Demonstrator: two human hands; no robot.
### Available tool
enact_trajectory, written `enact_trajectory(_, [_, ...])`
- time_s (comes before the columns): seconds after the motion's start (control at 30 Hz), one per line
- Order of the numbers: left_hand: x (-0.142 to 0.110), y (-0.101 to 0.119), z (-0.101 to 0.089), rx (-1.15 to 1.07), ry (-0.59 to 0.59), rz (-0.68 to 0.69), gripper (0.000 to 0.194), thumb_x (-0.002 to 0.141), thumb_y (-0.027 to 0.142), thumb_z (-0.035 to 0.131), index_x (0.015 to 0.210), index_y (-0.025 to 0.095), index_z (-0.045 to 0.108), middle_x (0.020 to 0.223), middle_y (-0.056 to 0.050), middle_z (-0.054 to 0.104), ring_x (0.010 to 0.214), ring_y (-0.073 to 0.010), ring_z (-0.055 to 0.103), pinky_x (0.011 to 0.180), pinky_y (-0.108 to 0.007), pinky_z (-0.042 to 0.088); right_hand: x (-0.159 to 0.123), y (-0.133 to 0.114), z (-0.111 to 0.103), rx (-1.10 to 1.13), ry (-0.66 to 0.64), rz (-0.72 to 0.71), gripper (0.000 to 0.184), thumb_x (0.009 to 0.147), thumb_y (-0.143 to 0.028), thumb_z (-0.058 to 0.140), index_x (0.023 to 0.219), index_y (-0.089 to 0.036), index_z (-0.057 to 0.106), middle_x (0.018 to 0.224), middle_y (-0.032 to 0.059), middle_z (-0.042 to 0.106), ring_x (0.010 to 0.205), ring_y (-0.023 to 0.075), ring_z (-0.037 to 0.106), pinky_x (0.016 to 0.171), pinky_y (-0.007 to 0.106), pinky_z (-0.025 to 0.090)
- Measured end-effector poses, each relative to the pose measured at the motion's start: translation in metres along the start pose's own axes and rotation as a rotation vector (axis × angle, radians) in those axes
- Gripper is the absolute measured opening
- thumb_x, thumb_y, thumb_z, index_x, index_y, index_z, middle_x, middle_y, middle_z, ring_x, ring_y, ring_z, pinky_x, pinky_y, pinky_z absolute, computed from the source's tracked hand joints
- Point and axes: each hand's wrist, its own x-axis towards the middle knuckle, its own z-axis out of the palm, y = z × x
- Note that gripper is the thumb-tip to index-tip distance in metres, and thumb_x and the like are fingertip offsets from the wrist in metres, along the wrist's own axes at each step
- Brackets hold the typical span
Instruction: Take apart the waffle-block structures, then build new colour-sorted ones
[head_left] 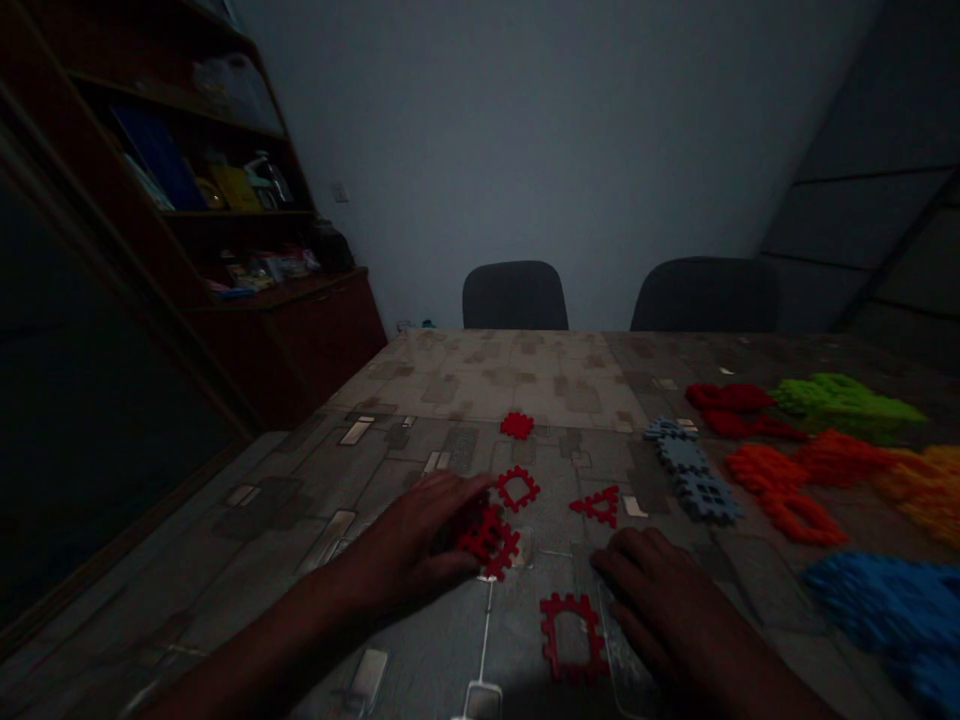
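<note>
My left hand (424,530) curves its thumb and fingers around several red toothed building pieces (491,545), which lie partly hidden under the fingers. Just beyond those fingertips lies a red square frame piece (519,488), turned cornerwise. Farther off is a solid red piece (517,425). My right hand (660,595) rests on the table with loosely bent fingers, and I see nothing in it. Close to its fingertips is a red triangular piece (597,506). A red piece with an arched opening (546,640) lies to the left of that hand, nearer to me.
Toothed pieces sit in colour groups on the right: grey (694,475), dark red (727,397), lime green (844,402), orange (795,480), yellow (926,485) and blue (892,600). Two dark chairs (514,295) stand beyond the patterned table (480,365). A shelf cabinet (300,330) is at left.
</note>
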Motion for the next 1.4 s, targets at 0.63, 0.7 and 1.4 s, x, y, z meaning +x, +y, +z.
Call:
enact_trajectory(0.63, [-0.001, -0.002, -0.002, 0.053, 0.041, 0.034, 0.077, 0.091, 0.030, 0.073, 0.155, 0.041, 0.031, 0.141, -0.007, 0.060, 0.127, -0.0358, 0.055, 0.116, -0.063, 0.030, 0.000, 0.005, 0.006, 0.016, 0.034, -0.039, 0.035, 0.087, -0.010, 0.058, 0.118, -0.024, 0.063, 0.113, 0.0092, 0.064, 0.099, 0.0268, 0.059, 0.083, 0.040, 0.049])
enact_trajectory(0.7, [0.002, 0.000, -0.004, 0.037, -0.018, 0.087, 0.073, 0.093, 0.030, 0.071, 0.154, 0.041, 0.032, 0.139, -0.007, 0.060, 0.124, -0.0335, 0.056, 0.116, -0.059, 0.033, 0.000, 0.005, 0.006, 0.021, 0.044, -0.046, 0.035, 0.087, -0.010, 0.058, 0.118, -0.024, 0.063, 0.112, 0.0089, 0.064, 0.099, 0.0266, 0.058, 0.082, 0.039, 0.048])
enact_trajectory(1.4, [0.003, 0.025, 0.018, 0.128, -0.222, -0.181, 0.077, 0.083, 0.035, 0.081, 0.150, 0.030, 0.043, 0.136, -0.011, 0.059, 0.120, -0.0345, 0.057, 0.101, -0.049, 0.047, 0.001, -0.001, 0.000, 0.037, -0.026, 0.008, 0.033, 0.087, -0.011, 0.056, 0.117, -0.023, 0.065, 0.113, 0.0101, 0.064, 0.101, 0.0277, 0.057, 0.085, 0.042, 0.049])
